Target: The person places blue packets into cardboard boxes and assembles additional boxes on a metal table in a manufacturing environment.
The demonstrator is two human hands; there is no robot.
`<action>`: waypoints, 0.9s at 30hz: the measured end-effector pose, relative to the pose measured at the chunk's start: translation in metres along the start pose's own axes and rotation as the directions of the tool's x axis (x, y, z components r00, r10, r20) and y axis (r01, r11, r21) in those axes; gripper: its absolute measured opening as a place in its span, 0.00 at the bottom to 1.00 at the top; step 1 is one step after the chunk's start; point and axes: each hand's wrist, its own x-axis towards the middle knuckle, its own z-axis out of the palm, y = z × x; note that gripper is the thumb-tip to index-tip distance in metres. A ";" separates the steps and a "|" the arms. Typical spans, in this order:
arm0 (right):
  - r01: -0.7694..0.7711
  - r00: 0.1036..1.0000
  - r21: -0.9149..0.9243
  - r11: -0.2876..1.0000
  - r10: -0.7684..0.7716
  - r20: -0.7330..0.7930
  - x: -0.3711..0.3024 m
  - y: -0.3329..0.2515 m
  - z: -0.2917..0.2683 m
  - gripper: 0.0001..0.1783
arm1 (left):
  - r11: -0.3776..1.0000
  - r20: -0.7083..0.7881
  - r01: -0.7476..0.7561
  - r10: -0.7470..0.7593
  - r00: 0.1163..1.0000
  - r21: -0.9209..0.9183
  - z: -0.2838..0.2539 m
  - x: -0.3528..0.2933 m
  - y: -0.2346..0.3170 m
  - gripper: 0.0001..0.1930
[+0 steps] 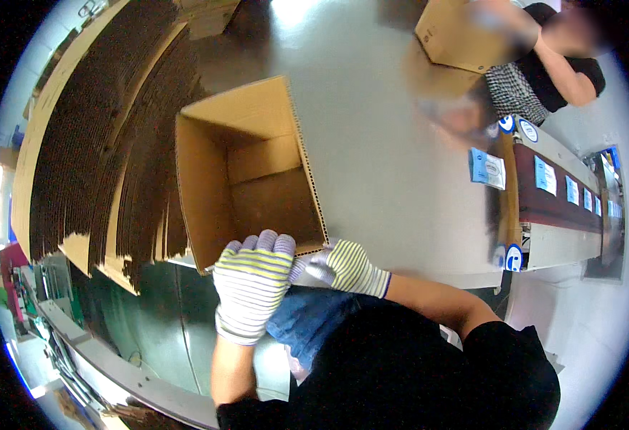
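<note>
An open-topped cardboard box (203,161) stands before me at the edge of the table, its brown inner walls and bottom showing. My left hand (255,283), in a striped white and yellow glove with purple-grey fingertips, lies over the box's near wall, its fingers hooked over the rim. My right hand (350,269), gloved the same way, is closed at the near right corner of the box. Its fingers are curled and partly hidden, with their tips against the cardboard.
Stacks of flat cardboard (78,150) rise on the left. A grey tabletop (372,143) stretches ahead. At right, a conveyor (555,193) carries blue and white packets (545,175); one packet (487,169) lies at its end. A co-worker (519,89) handles another box (447,36) at far right.
</note>
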 end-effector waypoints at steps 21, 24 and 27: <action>0.112 0.993 0.010 0.994 -0.113 0.034 -0.003 0.015 0.020 0.11 | 0.965 -0.242 0.220 -0.181 0.953 0.145 0.010 0.016 0.035 0.25; 0.091 0.994 -0.002 0.996 -0.091 0.057 -0.004 0.017 0.020 0.12 | 0.965 -0.204 0.232 -0.204 0.957 0.121 0.008 0.017 0.037 0.26; 0.121 0.991 0.010 0.993 -0.121 0.061 -0.002 0.020 0.022 0.12 | 0.967 -0.197 0.223 -0.196 0.960 0.124 0.010 0.017 0.037 0.27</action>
